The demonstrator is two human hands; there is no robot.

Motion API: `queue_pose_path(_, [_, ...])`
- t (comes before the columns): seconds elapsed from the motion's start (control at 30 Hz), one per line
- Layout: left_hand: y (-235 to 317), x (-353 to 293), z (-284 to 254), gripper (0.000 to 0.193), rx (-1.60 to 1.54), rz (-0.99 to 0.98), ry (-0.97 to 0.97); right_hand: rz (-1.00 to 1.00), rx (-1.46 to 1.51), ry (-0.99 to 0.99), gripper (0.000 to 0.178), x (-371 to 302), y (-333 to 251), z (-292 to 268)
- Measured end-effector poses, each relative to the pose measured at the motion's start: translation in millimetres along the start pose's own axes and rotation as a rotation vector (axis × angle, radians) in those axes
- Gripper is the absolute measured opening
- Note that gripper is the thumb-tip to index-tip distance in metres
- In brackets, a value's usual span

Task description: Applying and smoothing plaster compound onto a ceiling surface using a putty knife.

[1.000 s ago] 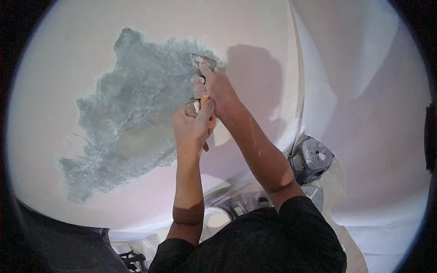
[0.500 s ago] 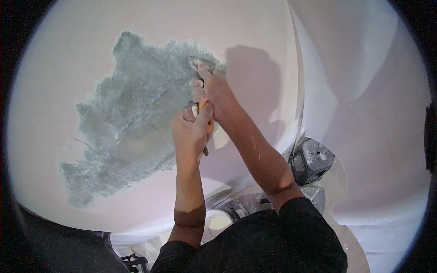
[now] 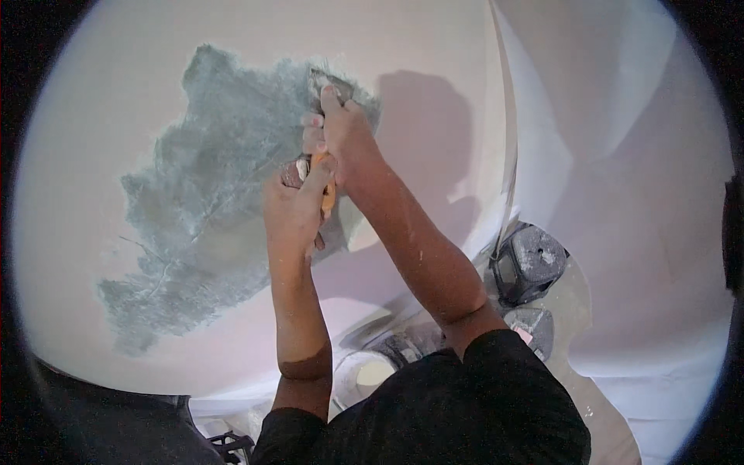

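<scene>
Both my hands are closed on a scraper against the pale pink-white wall (image 3: 442, 46). My right hand (image 3: 350, 136) grips it higher up, with the thumb pressed on the flat dark blade (image 3: 338, 82) at the upper right of a rough grey bare patch (image 3: 232, 132). Just below, my left hand (image 3: 291, 205) wraps the orange handle (image 3: 329, 200), its thumb lying along it. A reddish-brown piece with a white part (image 3: 293, 173) also shows in the left hand, and a brown end sticks out below; whether they belong to a second tool I cannot tell.
Dusty dark plastic stools (image 3: 535, 260) stand at the lower right below the wall. A white bucket (image 3: 372, 372) with pale contents is partly behind my body. Pale sheeting (image 3: 643, 271) hangs on the right; dark fabric (image 3: 116, 418) lies lower left.
Both hands and the scraper have moved up and left over the patch, so the blade sits higher. More of the blade shows past my right thumb. The grip stays the same.
</scene>
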State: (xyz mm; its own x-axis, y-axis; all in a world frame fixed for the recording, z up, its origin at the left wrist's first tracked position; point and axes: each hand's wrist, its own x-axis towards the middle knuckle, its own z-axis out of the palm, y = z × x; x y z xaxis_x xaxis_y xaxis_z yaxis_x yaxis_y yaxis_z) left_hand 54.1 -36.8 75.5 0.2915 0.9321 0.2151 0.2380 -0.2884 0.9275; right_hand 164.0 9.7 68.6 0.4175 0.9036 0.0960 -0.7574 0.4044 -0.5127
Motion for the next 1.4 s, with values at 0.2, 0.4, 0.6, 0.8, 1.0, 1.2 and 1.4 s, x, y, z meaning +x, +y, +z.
queue_pose_path(0.2, [-5,2,-3,0.031,-0.022,0.046,-0.016,0.022,0.019,-0.044,0.024,20,19,-10])
queue_pose_path(0.4, [1,-3,-8,0.03,0.032,0.054,0.007,-0.084,-0.056,-0.313,0.02,25,20,-23])
queue_pose_path(0.6, [-4,4,-7,0.027,0.014,0.118,-0.008,0.03,0.02,-0.094,0.02,4,2,-1])
queue_pose_path(0.8, [-5,2,-7,0.028,-0.021,0.082,-0.085,0.094,0.043,-0.114,0.022,5,3,-13])
queue_pose_path(1.0, [5,-1,1,0.031,-0.03,0.067,-0.057,0.118,0.144,-0.168,0.019,19,0,-15])
queue_pose_path(1.2, [-5,1,-5,0.032,0.081,0.121,-0.019,0.098,0.129,-0.15,0.017,9,4,-9])
queue_pose_path(1.4, [6,-13,-4,0.033,0.023,0.097,-0.059,0.054,-0.038,-0.122,0.019,11,3,-14])
